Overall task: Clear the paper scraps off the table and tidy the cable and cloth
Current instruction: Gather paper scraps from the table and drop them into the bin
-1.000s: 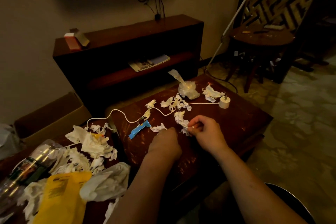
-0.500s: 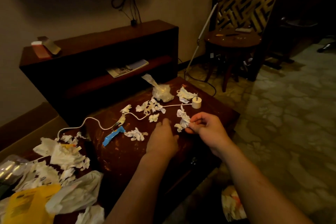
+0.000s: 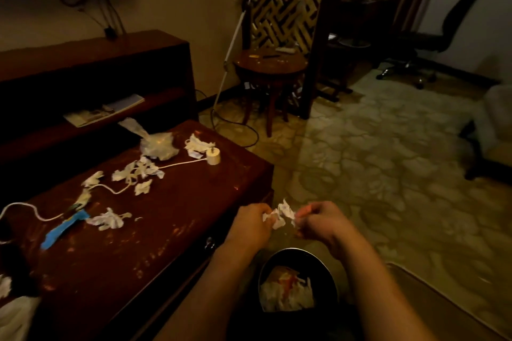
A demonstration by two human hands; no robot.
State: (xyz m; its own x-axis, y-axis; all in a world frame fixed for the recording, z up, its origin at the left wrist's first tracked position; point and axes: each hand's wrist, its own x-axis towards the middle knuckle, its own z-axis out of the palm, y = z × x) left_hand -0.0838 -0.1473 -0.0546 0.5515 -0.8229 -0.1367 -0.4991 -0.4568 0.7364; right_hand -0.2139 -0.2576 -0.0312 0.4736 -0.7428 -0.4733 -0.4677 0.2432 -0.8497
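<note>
a: which step is this?

b: the drop, as i read it. the left hand (image 3: pixel 250 225) and the right hand (image 3: pixel 321 223) hold a crumpled bunch of white paper scraps (image 3: pixel 281 214) out past the edge of the dark red-brown wooden worktop (image 3: pixel 177 202). below them on the floor is the round black waste bin (image 3: pixel 293 250), which already has paper in it. i can't tell whether the bunch hangs squarely over the bin's mouth.

a: so how to do it well?

b: centre the bunch over the opening, lower it close to the rim, then let go with both hands together. light scraps drift, and dropped from that height some could land on the carpet.

a: and the fingers?

b: the left fingers (image 3: pixel 260 214) are curled in and pinch the bunch's left end. the right fingers (image 3: pixel 304 212) are curled too and pinch its right end. the paper spans the gap between them, and neither hand touches anything else.

a: much left to do?

b: plenty, i'd judge. more torn white scraps (image 3: pixel 138 171) lie across the worktop's far half. the thin white cable (image 3: pixel 182 165) winds among them, uncoiled, to a small pale cylinder (image 3: pixel 213 156) at its end. in this dim light i can't tell which piece is the cloth.
</note>
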